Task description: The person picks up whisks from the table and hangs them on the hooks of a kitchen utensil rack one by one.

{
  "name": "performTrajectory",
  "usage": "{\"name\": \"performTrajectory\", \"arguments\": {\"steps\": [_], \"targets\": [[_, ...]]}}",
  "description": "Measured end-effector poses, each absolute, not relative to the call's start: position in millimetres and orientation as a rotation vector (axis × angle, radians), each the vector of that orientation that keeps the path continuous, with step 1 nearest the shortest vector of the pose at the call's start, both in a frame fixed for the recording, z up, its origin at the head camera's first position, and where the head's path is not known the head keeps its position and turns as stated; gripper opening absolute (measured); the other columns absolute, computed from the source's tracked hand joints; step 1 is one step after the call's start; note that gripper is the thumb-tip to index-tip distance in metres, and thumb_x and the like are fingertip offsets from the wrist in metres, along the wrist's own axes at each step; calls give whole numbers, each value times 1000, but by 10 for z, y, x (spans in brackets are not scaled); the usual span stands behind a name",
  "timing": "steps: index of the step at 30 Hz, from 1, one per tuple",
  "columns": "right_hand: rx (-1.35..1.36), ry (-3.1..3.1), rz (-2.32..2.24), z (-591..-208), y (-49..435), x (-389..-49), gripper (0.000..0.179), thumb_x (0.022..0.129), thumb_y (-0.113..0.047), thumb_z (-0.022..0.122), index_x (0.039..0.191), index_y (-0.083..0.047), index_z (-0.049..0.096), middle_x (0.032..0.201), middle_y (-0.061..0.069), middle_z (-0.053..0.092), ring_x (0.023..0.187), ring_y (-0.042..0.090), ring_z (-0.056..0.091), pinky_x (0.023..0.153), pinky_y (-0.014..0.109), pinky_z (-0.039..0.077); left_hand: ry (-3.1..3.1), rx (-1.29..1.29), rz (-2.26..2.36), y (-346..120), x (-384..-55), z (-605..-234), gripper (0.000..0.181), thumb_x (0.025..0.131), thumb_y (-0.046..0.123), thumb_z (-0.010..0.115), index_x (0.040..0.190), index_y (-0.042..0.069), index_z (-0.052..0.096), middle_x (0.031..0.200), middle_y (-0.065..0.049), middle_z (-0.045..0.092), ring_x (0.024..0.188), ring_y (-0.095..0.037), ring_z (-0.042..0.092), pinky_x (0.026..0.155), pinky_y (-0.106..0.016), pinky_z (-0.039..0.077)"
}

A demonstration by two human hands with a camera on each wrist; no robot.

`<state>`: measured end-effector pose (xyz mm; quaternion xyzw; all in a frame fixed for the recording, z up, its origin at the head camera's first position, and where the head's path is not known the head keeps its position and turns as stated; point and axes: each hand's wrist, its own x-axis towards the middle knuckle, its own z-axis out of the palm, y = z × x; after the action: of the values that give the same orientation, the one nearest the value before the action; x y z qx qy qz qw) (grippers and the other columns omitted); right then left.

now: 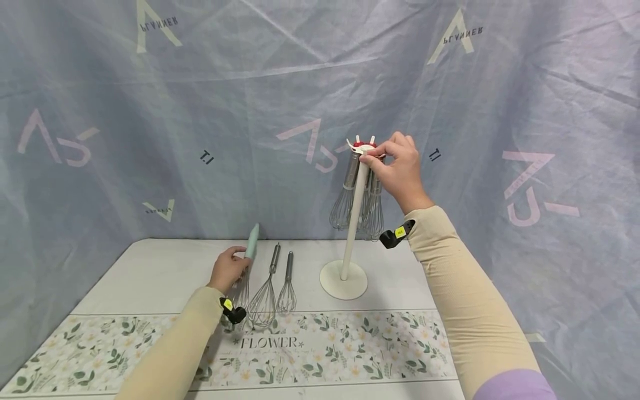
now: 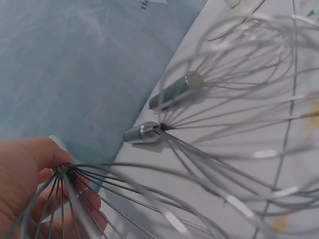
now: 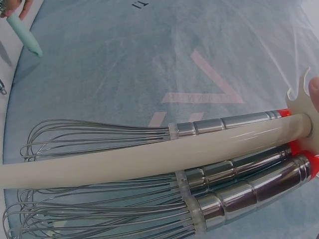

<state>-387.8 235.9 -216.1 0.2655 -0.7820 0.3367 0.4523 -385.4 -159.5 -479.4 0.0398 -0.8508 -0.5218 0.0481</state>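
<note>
My left hand grips a whisk with a mint-green handle, fingers around where handle and wires meet; its wires fan out in the left wrist view. Right of it, a larger steel whisk and a smaller one lie on the table. My right hand pinches the hooked top of a cream utensil stand between thumb and fingers. From the hooks hang three silver-handled whisks with red ends, partly behind the pole.
The stand's round base rests on the table's right half. A white table cover with a flower-print band and "FLOWER" lettering runs along the front. Grey-blue printed fabric hangs behind and at both sides, meeting the table's back edge.
</note>
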Motion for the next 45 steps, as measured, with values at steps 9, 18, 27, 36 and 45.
{"name": "performTrajectory", "arguments": {"steps": [9, 18, 27, 36, 45], "targets": [[654, -1935, 835, -2154, 2353, -3867, 18, 83, -20, 86, 82, -5, 76, 80, 11, 48, 80, 20, 35, 77, 34, 25, -2540, 65, -1624, -1572, -3818, -4565, 47, 99, 15, 62, 144, 5, 53, 100, -20, 68, 67, -23, 63, 64, -48, 58], [655, -1934, 835, -2158, 2360, -3882, 19, 83, -20, 86, 82, -5, 76, 81, 15, 49, 81, 27, 37, 77, 35, 25, -2504, 10, -1600, -1539, -3791, -4362, 45, 100, 16, 61, 143, 7, 53, 107, -21, 68, 74, -21, 65, 62, -37, 57], [655, -1930, 826, -2167, 2369, -3881, 19, 83, -19, 86, 81, -5, 75, 78, 6, 47, 80, 22, 36, 77, 35, 26, -2446, -62, -1639, -1418, -3771, -4136, 45, 100, 18, 63, 144, 12, 53, 106, -17, 69, 76, -26, 66, 63, -41, 58], [667, -1929, 832, -2156, 2355, -3885, 18, 84, -20, 86, 83, -4, 76, 81, 14, 49, 82, 31, 38, 77, 35, 26, -2406, -124, -1687, -1305, -3750, -3901, 46, 99, 20, 65, 144, 17, 54, 105, -13, 69, 86, -34, 66, 64, -41, 58], [698, -1886, 800, -2180, 2375, -3898, 16, 82, -17, 87, 83, -5, 76, 77, 5, 45, 84, 23, 36, 77, 36, 26, -2378, -217, -1691, -1201, -3643, -3711, 45, 99, 21, 67, 142, 18, 56, 102, -11, 69, 81, -27, 64, 61, -37, 57]]}}
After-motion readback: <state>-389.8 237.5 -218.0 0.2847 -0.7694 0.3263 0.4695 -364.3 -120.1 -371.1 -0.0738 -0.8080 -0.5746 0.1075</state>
